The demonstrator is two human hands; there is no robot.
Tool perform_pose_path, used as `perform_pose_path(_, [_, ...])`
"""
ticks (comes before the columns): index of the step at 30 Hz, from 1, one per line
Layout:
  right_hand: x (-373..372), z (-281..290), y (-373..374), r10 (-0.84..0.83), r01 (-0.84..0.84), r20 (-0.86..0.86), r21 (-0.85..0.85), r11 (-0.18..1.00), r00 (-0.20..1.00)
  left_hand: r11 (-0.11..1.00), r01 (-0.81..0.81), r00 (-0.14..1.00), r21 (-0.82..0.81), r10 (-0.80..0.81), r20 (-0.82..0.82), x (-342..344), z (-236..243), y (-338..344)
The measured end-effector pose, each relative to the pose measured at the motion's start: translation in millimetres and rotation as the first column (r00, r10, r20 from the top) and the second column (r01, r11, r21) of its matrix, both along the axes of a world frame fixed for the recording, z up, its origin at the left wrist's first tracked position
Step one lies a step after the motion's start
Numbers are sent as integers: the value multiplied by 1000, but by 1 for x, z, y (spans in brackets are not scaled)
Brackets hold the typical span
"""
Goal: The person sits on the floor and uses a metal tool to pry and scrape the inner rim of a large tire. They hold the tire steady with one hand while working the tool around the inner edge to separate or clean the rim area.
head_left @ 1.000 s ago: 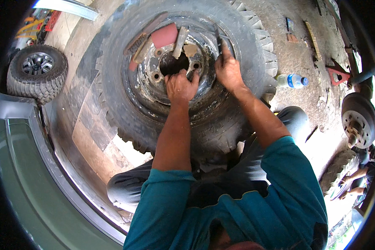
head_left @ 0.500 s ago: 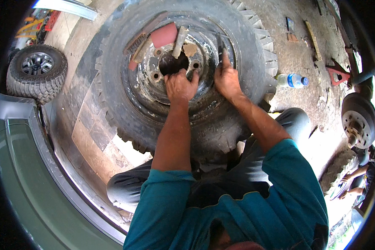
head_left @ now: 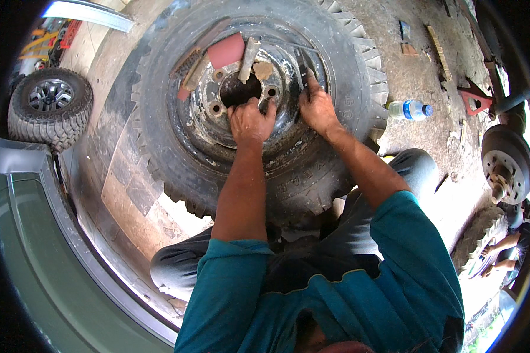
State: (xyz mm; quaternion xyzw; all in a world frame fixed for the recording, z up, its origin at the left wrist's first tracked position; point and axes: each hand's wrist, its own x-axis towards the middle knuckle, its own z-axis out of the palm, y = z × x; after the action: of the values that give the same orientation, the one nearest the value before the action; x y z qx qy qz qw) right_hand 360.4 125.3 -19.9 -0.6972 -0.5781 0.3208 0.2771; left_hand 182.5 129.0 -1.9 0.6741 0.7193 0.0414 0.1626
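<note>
In front of me lies a large knobby tire (head_left: pixel 159 117) on a worn, patchy steel wheel rim (head_left: pixel 209 126). My left hand (head_left: pixel 251 122) rests on the rim at the lower edge of its round center hole, thumb spread from the fingers. My right hand (head_left: pixel 321 110) is closed on a dark, flat, blade-like scraper (head_left: pixel 304 63), its index finger stretched along it, over the rim's right side. On the rim's far part lie a wire brush (head_left: pixel 185 63), a piece of red sandpaper (head_left: pixel 226 51), a greyish strip (head_left: pixel 249 60) and a small brown scrap (head_left: pixel 263 71).
A second wheel (head_left: pixel 51 106) stands at the left beside a green vehicle panel (head_left: pixel 59 247). To the right are a plastic bottle (head_left: pixel 410 110), a wooden strip (head_left: pixel 439 53), a red metal stand (head_left: pixel 474 97) and a brake disc (head_left: pixel 505 165). Another person's hands (head_left: pixel 493 259) show at far right.
My right hand and the scraper have shifted slightly left along the rim. My left hand stays at the center hole. The whole view has moved a little.
</note>
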Motion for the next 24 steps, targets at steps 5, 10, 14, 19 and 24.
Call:
perform_pose_path(5, [16,0,10,4,-59,-235,-228,972,972,999,-1,1000,34,1,-5,-1,-4,-1])
perform_pose_path(10, [35,23,10,-169,26,-302,-426,904,938,999,7,1000,47,-6,-25,-3,-11,-3])
perform_pose_path(14, [45,17,-2,-17,20,19,-210,978,1000,999,-6,1000,44,6,-8,0,-6,-2])
perform_pose_path(19, [29,47,-39,132,-125,21,-214,969,991,1000,-23,999,16,23,-31,1,1,-3])
perform_pose_path(24, [12,33,-62,193,-189,77,-56,980,978,999,7,999,33,-6,-47,-1,-6,-3])
